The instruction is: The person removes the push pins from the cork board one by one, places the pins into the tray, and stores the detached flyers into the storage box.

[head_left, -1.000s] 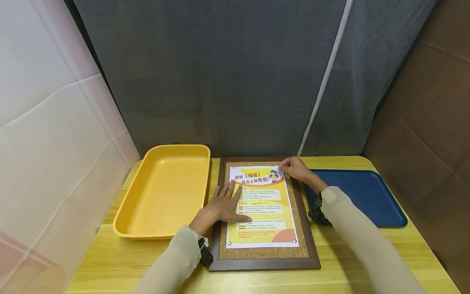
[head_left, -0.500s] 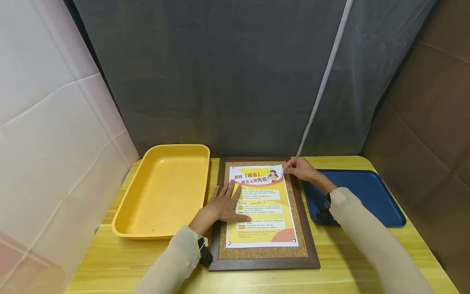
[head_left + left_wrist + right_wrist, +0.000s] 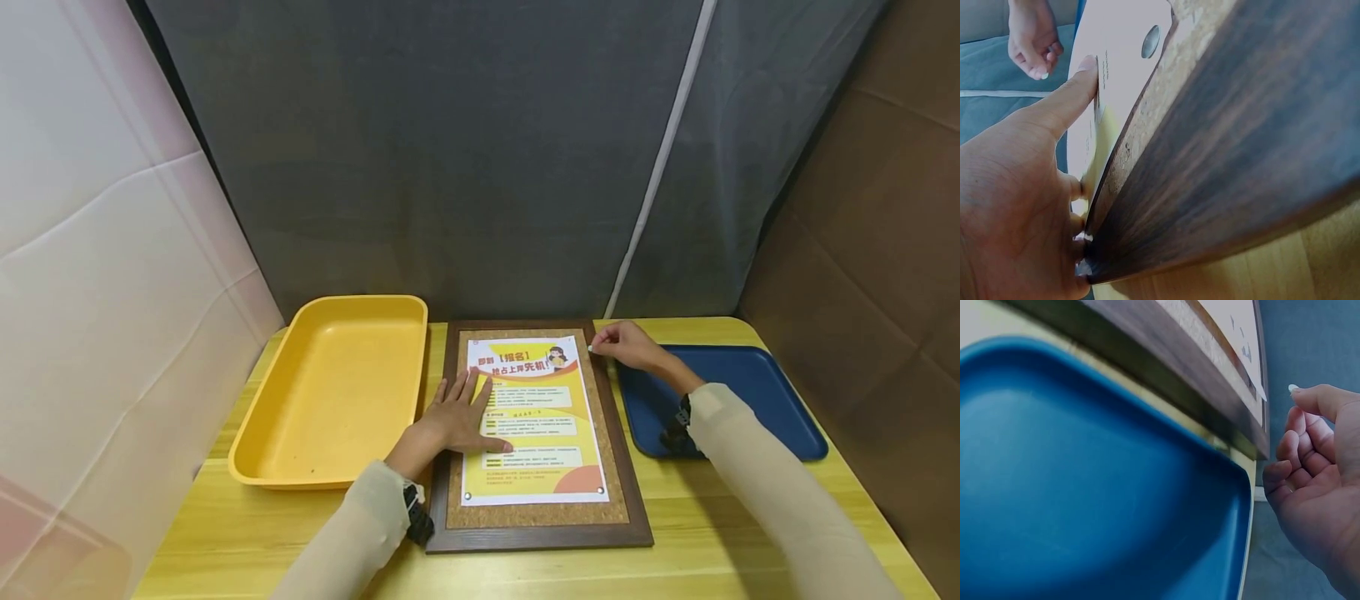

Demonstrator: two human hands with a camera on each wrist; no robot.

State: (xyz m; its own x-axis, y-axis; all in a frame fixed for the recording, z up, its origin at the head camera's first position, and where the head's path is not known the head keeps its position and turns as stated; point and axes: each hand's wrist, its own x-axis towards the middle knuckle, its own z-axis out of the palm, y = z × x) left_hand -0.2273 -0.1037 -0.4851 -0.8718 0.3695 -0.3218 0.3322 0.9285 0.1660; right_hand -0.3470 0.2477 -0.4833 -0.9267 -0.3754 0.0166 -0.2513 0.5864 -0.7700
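Observation:
A printed yellow-and-white poster point(image 3: 540, 442) lies on a cork board point(image 3: 525, 517) with a dark wooden frame point(image 3: 540, 540). Round silver tacks sit at its two bottom corners, such as the left one point(image 3: 468, 497). My left hand point(image 3: 456, 421) rests on the poster's left side with its fingers spread. Just right of the top right corner, my right hand point(image 3: 628, 343) pinches a small whitish piece point(image 3: 1294, 389) at its thumb tip, too small to tell its kind. In the right wrist view, the poster's corner stands slightly lifted, apart from that hand.
A yellow tray point(image 3: 337, 400) stands left of the board. On the right lies a blue tray point(image 3: 750, 400), partly under the right forearm. Behind the wooden table point(image 3: 697, 542) hangs a dark grey curtain point(image 3: 435, 167). Pale and brown sheets hang at the sides.
My right hand has moved right, away from the poster's top right corner, which is now uncovered. The left hand has stayed in place on the poster.

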